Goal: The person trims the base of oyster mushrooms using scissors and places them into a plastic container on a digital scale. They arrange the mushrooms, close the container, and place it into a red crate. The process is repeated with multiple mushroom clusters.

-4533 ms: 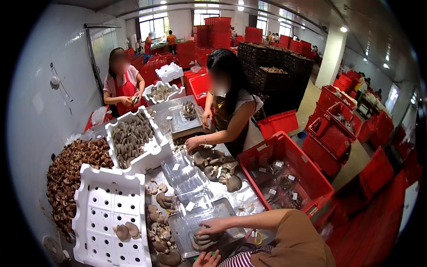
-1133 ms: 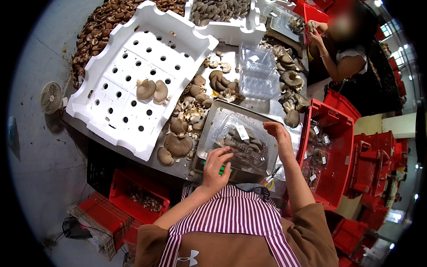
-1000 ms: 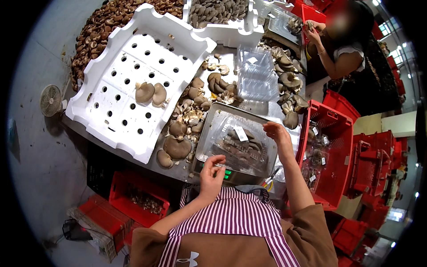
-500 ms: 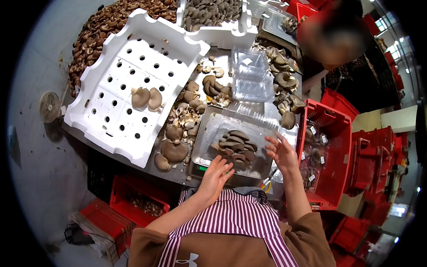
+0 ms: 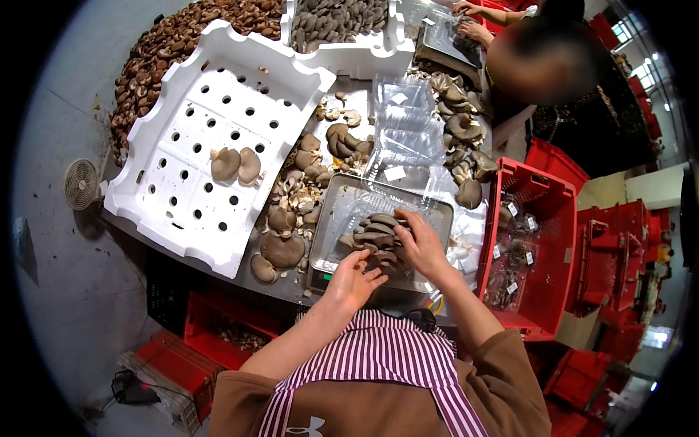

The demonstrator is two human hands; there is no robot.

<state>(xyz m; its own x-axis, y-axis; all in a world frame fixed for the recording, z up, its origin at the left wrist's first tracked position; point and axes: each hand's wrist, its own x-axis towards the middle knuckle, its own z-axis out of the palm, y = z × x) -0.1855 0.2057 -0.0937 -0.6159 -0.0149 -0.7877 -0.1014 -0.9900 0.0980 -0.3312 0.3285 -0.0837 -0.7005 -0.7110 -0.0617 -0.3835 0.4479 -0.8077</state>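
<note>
A cluster of grey-brown oyster mushrooms lies in a clear plastic tray on the metal pan of a weighing scale. My right hand is at the cluster's right side, its stretched fingers touching the caps or just over them. On the near left side my left hand has its fingers apart, close to the lower mushrooms. Neither hand has anything gripped. Part of a green display shows at the scale's near edge.
Clear plastic trays are stacked beyond the scale. A white perforated crate with two mushrooms stands left; loose mushrooms lie beside it. A red crate of packed trays is at the right. A co-worker's hands work at another scale.
My right hand has come in leftward to the mushroom cluster. My left hand stays near its near side with little movement. A co-worker's hands have appeared at the far scale.
</note>
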